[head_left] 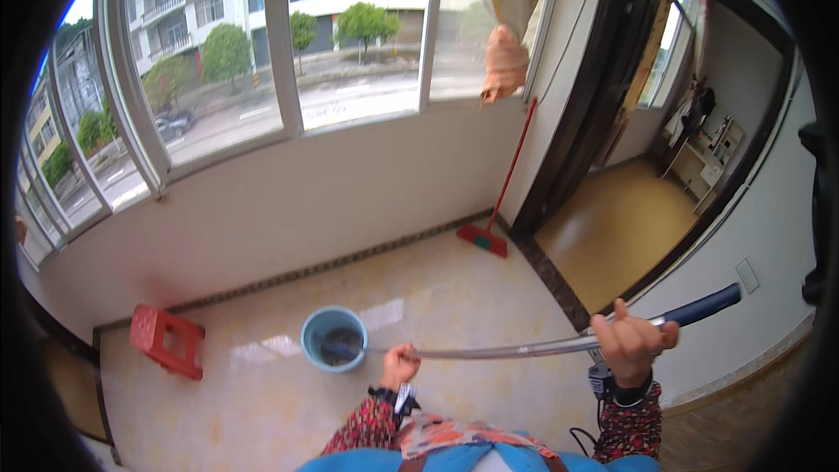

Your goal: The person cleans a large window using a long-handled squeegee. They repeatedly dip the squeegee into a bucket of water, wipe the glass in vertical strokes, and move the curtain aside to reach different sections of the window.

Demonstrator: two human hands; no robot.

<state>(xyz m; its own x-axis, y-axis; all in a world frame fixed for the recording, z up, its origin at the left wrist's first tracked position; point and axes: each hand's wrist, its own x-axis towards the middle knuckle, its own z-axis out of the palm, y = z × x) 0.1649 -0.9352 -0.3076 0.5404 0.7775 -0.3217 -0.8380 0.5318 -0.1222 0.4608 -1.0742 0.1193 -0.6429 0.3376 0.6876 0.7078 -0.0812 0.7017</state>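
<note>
Beside the blue bucket (329,318): our left hand (400,367) grips the metal pole (516,352), seemingly guiding it;
Blue handle (710,303): our right hand (631,346) grips nearby, likely for leverage

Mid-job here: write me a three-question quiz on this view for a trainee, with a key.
1. Which hand grips the silver pole nearer the light blue bucket?
2. True or false: in the picture, the red stool is left of the bucket.
3. Where is the head of the red broom? A) in the bucket B) on the floor C) on the windowsill

Key: 1. The left hand; 2. True; 3. B
</note>
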